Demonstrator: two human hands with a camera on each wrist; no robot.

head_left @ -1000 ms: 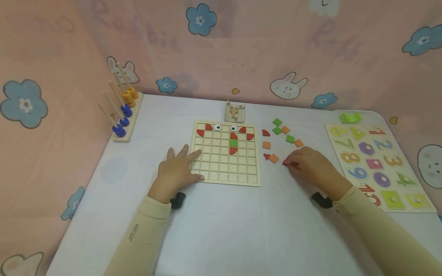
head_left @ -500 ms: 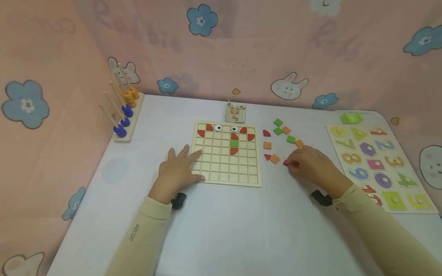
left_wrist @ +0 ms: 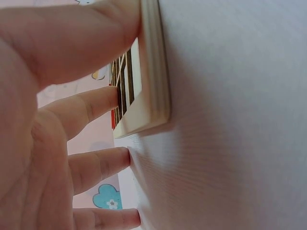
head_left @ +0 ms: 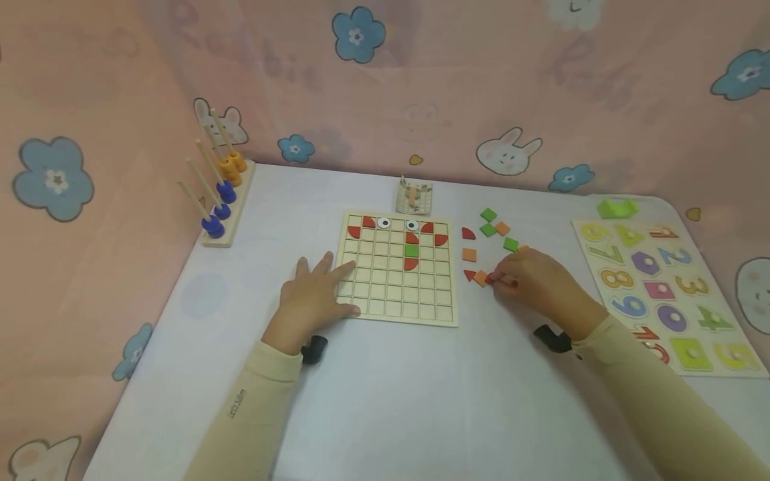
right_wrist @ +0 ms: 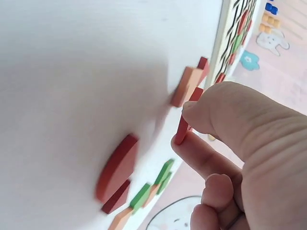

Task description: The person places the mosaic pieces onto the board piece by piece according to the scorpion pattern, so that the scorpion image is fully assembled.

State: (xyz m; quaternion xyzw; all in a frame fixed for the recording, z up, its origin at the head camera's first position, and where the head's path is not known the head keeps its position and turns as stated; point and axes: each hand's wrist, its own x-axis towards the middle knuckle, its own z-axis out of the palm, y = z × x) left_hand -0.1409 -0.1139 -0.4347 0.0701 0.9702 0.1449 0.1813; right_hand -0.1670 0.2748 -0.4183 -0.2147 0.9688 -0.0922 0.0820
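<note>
My left hand point(head_left: 308, 300) lies with spread fingers at the near left corner of a wooden grid board point(head_left: 385, 294); thumb and index finger rest on the board, the other fingertips on the table. In the left wrist view the thumb point(left_wrist: 96, 33) lies over the board's edge. Right of the board, my right hand point(head_left: 535, 287) pinches a small flat red piece point(right_wrist: 182, 127) between thumb and index finger, above the tabletop. Close by are an orange square point(right_wrist: 186, 87) and a red triangle point(head_left: 470, 275). Red, green and eye pieces sit in the board's upper cells.
Loose pieces lie right of the board, including a red quarter circle point(head_left: 468, 233), an orange square point(head_left: 469, 254) and green squares point(head_left: 488, 215). A picture card point(head_left: 414, 198) stands behind it. A number puzzle point(head_left: 650, 267) lies far right, a peg abacus point(head_left: 225, 207) back left.
My right hand has lifted the red piece off the table and moved slightly left, towards the orange square and red triangle. The left hand keeps its place on the board.
</note>
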